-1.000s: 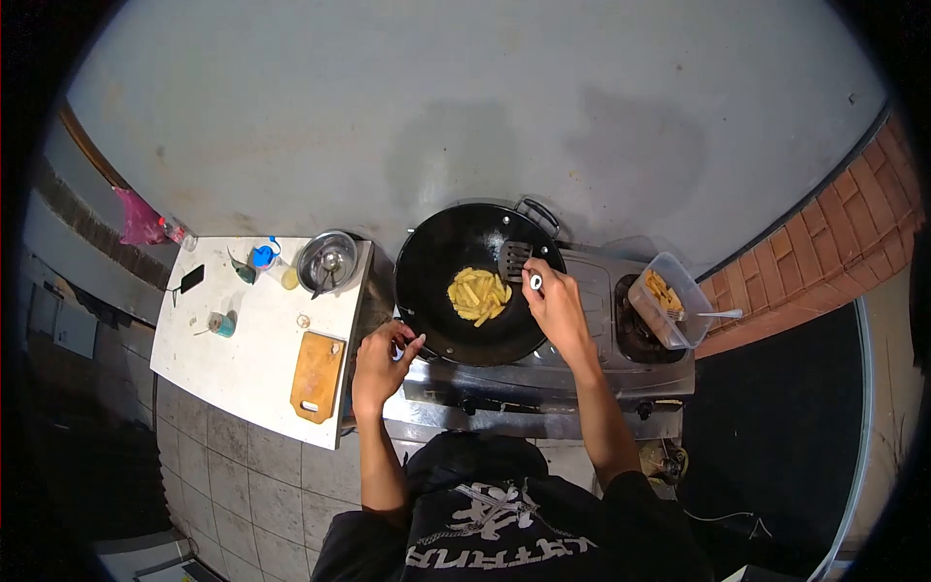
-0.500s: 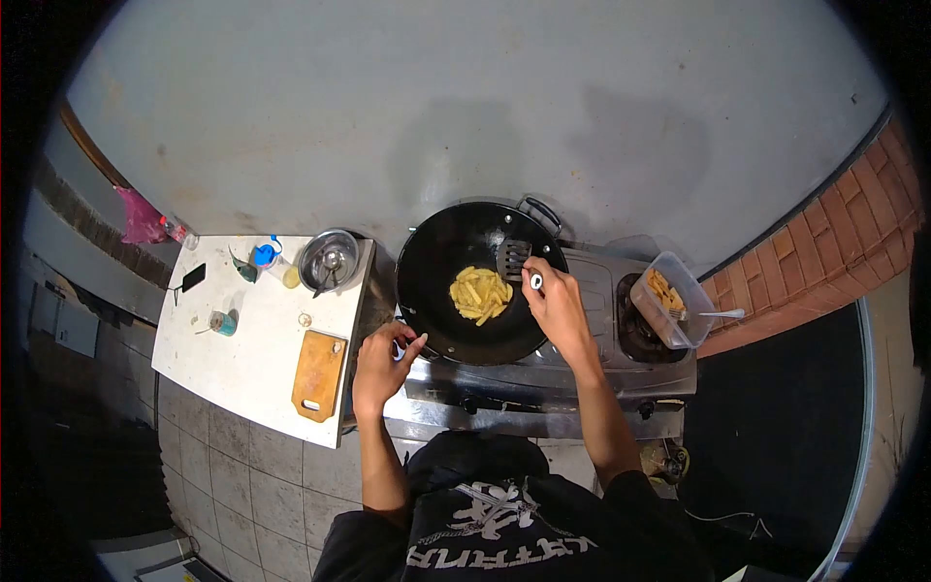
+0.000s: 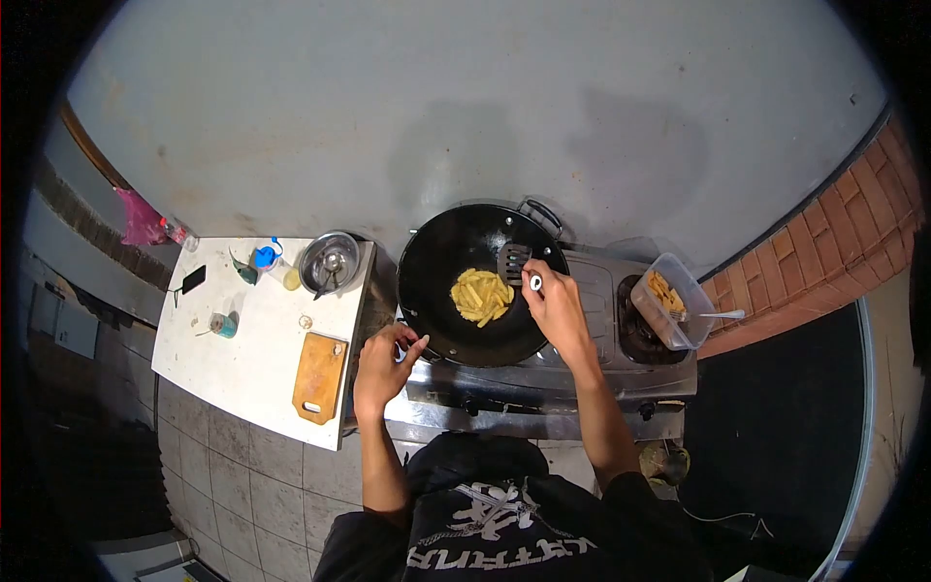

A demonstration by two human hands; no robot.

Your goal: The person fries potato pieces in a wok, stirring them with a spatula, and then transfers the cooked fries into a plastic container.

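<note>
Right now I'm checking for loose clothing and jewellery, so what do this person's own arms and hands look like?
The left hand and right hand are ungloved, and no watch or bracelet shows. The forearms are bare below the short sleeves of a black shirt, which has a pale print with lettering.

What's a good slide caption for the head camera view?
Right hand holding a spatula beside yellow strips in a black wok, left hand by its rim.
</note>
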